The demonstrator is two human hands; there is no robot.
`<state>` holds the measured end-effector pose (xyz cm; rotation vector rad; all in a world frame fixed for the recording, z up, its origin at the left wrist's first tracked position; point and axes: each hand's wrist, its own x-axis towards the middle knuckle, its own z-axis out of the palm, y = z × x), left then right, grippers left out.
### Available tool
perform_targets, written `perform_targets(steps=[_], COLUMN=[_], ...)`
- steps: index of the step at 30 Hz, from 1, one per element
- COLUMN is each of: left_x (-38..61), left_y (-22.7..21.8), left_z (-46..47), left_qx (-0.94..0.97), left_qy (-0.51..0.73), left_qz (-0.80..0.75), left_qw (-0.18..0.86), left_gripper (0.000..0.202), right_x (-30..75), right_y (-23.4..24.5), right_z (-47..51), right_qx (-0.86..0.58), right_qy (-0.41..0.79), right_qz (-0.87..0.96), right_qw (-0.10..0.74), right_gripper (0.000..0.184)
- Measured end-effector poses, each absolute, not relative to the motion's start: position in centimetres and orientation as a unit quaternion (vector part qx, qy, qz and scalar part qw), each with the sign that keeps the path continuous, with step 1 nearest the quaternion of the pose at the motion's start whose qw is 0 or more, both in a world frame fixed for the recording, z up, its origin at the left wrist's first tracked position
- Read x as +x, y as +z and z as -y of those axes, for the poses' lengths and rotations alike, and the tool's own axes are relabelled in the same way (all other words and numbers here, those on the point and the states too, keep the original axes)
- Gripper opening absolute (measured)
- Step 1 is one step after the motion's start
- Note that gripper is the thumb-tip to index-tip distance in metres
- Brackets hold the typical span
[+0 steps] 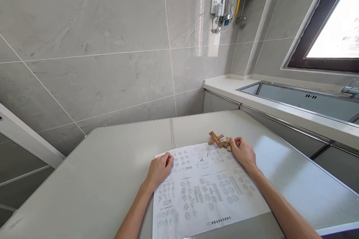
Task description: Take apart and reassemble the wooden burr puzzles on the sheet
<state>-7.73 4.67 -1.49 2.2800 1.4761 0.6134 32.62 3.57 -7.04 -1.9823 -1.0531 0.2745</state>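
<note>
A printed sheet [193, 194] lies on the white table. It bears several small puzzle diagrams, and its title reads upside down from here. My left hand [159, 168] rests at the sheet's left edge, fingers curled in, with nothing showing in them. At the sheet's far right edge lies a small cluster of notched wooden puzzle pieces [215, 139], some crossing each other. My right hand [243, 151] has thumb and fingertips closed at the right end of this cluster, on a wooden puzzle piece [228, 143]. Part of that piece is hidden behind the fingers.
The white table [117, 179] has a seam running away from me. A counter with a sink [303, 101] stands along the right, below a window [333, 33]. Grey tiled wall [112, 44] rises behind the table. Sockets [216, 3], cables and pipes hang in the far corner.
</note>
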Motion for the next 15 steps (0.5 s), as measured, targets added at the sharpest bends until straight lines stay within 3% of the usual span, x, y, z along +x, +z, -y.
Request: perform_targets(steps=[5, 15], left_x=[-7.7, -7.7], left_y=[-1.4, -0.9], left_z=[-4.5, -4.3], left_qx=[0.805, 0.8], left_qy=[0.217, 0.236], left_qz=[-0.521, -0.516], left_qw=[0.181, 0.196], left_gripper=[0.033, 0.033], right_x=[32.3, 31.1], right_y=[-6.4, -4.7], right_z=[-3.2, -2.5], right_qx=[-0.792, -0.648], right_qy=[0.149, 0.242], right_qz=[0.405, 0.412], right_qw=[0.432, 0.593], right_gripper=[0.038, 0.055])
